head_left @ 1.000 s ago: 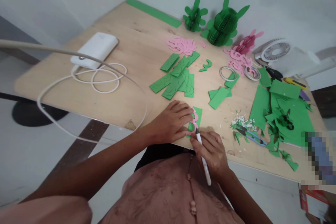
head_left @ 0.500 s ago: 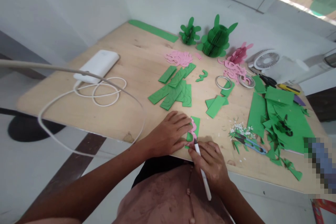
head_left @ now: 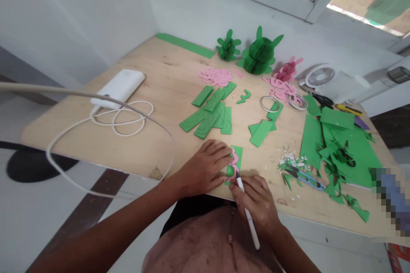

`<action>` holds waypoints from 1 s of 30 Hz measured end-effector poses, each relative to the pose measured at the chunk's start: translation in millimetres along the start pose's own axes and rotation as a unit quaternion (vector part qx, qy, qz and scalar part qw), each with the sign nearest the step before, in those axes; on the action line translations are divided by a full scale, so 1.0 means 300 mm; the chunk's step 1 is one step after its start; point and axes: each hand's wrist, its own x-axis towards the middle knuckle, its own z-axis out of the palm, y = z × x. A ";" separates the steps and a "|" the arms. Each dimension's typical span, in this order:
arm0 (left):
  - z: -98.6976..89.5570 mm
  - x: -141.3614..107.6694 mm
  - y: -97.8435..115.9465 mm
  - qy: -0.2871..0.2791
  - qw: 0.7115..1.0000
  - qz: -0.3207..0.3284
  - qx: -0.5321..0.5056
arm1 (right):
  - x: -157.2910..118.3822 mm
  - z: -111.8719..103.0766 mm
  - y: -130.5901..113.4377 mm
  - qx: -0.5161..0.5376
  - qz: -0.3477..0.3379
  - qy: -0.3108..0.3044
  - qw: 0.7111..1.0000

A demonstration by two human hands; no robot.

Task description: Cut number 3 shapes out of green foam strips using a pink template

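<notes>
My left hand point(head_left: 206, 168) lies on the table's front edge, fingers spread, pressing down a pink curved cutout point(head_left: 235, 158) on a green paper strip point(head_left: 238, 155). My right hand point(head_left: 259, 199) is closed around a white pen point(head_left: 249, 217), its dark tip at the cutout's lower right edge. Behind my hands is a pile of green strips point(head_left: 208, 115) with curved outlines drawn on them. Beyond it lie pink cutouts point(head_left: 215, 76) and one green curved cutout point(head_left: 245, 96). Plain green strips point(head_left: 262, 132) lie to the right.
At the left are a white power bank point(head_left: 120, 87) and a looping cable. Green point(head_left: 259, 55) and pink point(head_left: 288, 69) paper figures stand at the back near a small fan point(head_left: 320, 76). Blue snips point(head_left: 306, 177), paper scraps and green sheets point(head_left: 310, 140) lie at the right.
The view has tilted slightly, so the table's things appear a little lower. The pen tip remains beside the pink cutout, and both hands hold nearly the same pose.
</notes>
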 end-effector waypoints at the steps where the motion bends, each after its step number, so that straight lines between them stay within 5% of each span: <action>1: 0.001 0.000 0.000 0.000 1.000 0.000 0.000 | 0.001 -0.001 0.001 0.005 0.006 0.002 1.000; 6: 0.002 -0.002 0.001 0.002 1.000 -0.004 -0.002 | 0.009 -0.028 0.008 0.039 0.046 0.025 0.998; 10: 0.004 -0.005 0.001 0.004 1.000 -0.005 0.004 | 0.040 -0.066 0.015 0.107 0.142 0.052 0.983; 16: 0.002 -0.005 0.002 0.001 1.000 -0.009 0.005 | 0.133 -0.068 0.051 0.227 0.335 0.114 0.907; 21: -0.001 -0.003 0.002 -0.010 1.000 -0.013 -0.002 | 0.202 -0.037 0.077 0.324 0.382 0.110 0.858; 30: -0.007 0.000 0.006 -0.009 1.000 -0.015 -0.011 | 0.184 0.004 0.079 0.104 0.208 0.040 0.972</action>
